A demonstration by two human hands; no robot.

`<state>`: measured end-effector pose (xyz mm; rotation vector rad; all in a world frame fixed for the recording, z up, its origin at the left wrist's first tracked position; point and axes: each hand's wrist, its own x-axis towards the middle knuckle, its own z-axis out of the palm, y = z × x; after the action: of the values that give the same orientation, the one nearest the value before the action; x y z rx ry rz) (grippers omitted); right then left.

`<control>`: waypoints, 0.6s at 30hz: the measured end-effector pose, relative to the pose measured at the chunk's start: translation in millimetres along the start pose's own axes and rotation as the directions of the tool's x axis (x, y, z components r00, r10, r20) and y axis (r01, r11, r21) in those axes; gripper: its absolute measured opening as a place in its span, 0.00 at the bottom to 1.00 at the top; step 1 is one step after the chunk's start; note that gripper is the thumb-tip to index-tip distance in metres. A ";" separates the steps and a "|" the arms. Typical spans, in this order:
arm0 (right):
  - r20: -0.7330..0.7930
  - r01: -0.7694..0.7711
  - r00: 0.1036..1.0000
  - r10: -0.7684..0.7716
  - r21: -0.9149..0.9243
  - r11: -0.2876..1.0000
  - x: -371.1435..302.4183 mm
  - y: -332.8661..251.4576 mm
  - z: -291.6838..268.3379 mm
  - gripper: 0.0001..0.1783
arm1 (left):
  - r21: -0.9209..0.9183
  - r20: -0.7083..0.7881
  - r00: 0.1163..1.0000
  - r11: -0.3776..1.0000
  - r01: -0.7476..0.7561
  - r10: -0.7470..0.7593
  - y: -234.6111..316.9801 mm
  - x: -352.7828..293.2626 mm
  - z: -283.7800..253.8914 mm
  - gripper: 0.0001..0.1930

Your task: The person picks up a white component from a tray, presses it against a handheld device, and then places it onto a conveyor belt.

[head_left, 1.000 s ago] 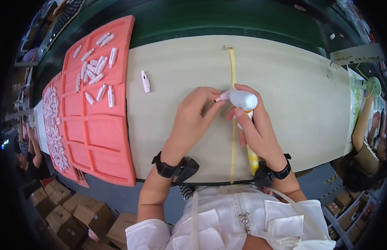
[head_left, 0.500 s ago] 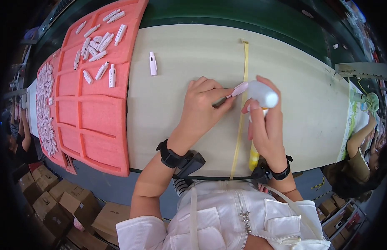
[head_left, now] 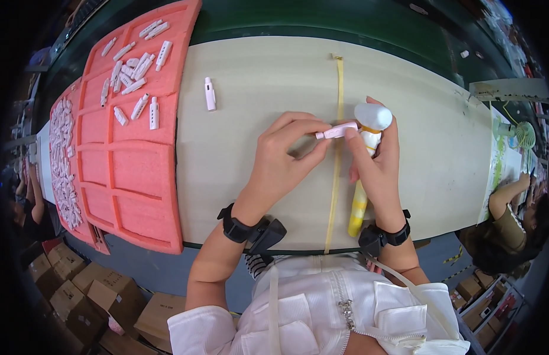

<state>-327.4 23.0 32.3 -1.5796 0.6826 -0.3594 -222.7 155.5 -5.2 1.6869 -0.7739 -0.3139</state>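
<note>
A small pale pink pen-shaped device [head_left: 336, 131] lies nearly level between my hands. My left hand [head_left: 283, 157] pinches its left end between thumb and fingertips. My right hand [head_left: 378, 160] is wrapped round a mallet-like tool [head_left: 373, 116] with a rounded pale head and a long yellow handle, which hangs down toward the table's near edge. The right thumb reaches over to the device's right end, beside the tool's head. Another such device [head_left: 210, 94] rests alone on the pale mat, left of my hands.
To the left, a pink foam tray [head_left: 143, 155] with compartments bears several scattered devices; many more are heaped at its far-left part [head_left: 64, 160]. A yellow tape strip [head_left: 338, 89] crosses the mat. A small green fan [head_left: 525, 135] and a co-worker [head_left: 505, 201] are at the right. Cardboard boxes [head_left: 115, 296] stand lower left.
The pink device has turned from a slant to nearly level, and my right thumb has come onto its end. The mallet-like tool's head has tipped away, showing more of its neck.
</note>
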 end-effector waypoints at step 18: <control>0.046 -0.064 0.997 0.059 0.099 0.993 -3.0 6.2 -0.5 0.33 | -0.140 0.219 0.975 0.987 0.073 -0.041 8.0 0.0 -4.7 0.11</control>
<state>-331.3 24.5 26.8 -1.4642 0.6684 -0.3080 -222.5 158.5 3.6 1.5529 -0.8413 -0.5887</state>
